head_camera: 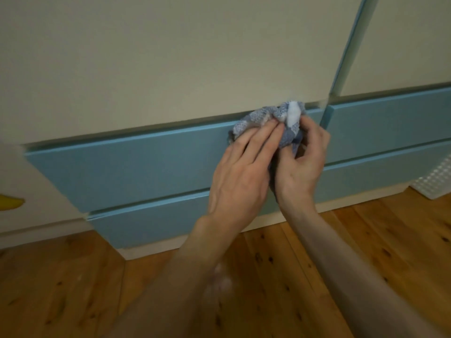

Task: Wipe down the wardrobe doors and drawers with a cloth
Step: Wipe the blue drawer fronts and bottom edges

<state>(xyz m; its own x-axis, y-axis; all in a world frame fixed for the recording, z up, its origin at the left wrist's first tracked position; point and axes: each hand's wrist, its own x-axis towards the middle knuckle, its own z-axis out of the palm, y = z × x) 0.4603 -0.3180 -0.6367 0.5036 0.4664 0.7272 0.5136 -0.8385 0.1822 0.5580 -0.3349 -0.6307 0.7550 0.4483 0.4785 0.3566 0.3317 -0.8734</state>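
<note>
A bunched blue-and-white knitted cloth (275, 120) is pressed at the top edge of the upper blue drawer (122, 172), just under the cream wardrobe door (158, 64). My left hand (244, 172) lies flat over the cloth's left side, fingers stretched on it. My right hand (302, 162) curls around the cloth's right side and pinches it. A lower blue drawer (151, 225) sits below. Part of the cloth is hidden between my hands.
A second cream door (402, 45) and two more blue drawers (390, 123) continue to the right past a pale blue door edge (346, 57). A white textured object (434, 181) stands on the wooden floor (73, 289) at right. A yellow shape (9, 202) shows at far left.
</note>
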